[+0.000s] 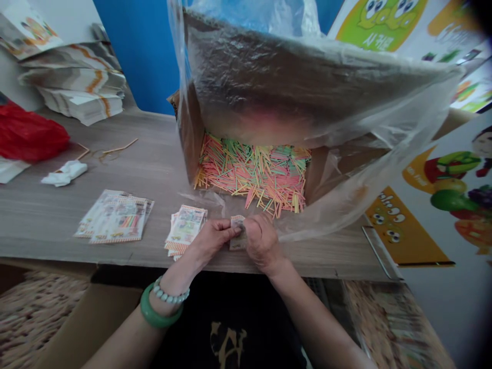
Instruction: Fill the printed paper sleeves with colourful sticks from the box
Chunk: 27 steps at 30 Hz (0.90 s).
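Observation:
A small printed plastic packet [237,244] is between my two hands, just in front of the lined box. My left hand [216,237] pinches its left side between thumb and fingers. On its right side, my right hand [263,241] has its fingers curled over the upper edge, hiding part of it. Whether anything is inside the packet I cannot tell. Beyond my hands, many thin sticks [257,174] in pink, yellow and green lie in the box. Beside my left wrist is a small pile of printed packets [187,225].
The cardboard box [191,138] has a clear plastic liner [338,97] spilling over its sides. Further left lie more packets [119,218], a crumpled white tissue [64,173], a red plastic bag [33,133] and a stack of printed bags [80,82]. A printed carton [411,225] stands at right.

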{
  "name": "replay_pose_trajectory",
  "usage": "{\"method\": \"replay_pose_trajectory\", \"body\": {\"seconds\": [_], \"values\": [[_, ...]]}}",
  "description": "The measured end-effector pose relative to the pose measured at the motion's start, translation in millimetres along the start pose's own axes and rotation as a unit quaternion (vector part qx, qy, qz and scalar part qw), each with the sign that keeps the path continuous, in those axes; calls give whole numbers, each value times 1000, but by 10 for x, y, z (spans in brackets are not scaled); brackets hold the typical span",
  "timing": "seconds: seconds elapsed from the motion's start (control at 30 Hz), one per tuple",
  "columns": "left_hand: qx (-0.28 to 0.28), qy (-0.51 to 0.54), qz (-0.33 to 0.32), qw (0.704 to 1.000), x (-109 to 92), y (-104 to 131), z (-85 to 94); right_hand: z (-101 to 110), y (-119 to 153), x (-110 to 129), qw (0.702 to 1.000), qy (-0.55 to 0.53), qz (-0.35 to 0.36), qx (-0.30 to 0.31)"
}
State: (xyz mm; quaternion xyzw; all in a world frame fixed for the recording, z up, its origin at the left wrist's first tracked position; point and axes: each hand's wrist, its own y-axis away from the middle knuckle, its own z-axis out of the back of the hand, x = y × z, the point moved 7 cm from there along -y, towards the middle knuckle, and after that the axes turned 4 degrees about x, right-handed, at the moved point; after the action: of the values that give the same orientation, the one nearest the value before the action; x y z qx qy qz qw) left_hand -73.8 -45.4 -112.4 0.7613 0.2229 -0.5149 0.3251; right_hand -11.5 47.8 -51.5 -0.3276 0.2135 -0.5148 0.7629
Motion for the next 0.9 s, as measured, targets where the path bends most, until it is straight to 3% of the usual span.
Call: {"method": "replay_pose_trajectory", "body": {"seconds": [0.27,0.43,0.57,0.7,0.9], "values": [[-2,39,-8,999,-53,57,-31,42,56,-97,991,-96,-88,-18],[-71,12,-32,997,-82,96,61,69,47,-92,983,-129,-126,-26],[-80,-52,-45,994,-107,113,90,78,70,-175,969,-164,-181,-38],[-92,-140,-88,982,-228,154,104,79,83,-345,934,-248,-254,-39],[-124,-164,-65,977,-215,179,117,189,-76,-508,846,-394,-346,-99]]}}
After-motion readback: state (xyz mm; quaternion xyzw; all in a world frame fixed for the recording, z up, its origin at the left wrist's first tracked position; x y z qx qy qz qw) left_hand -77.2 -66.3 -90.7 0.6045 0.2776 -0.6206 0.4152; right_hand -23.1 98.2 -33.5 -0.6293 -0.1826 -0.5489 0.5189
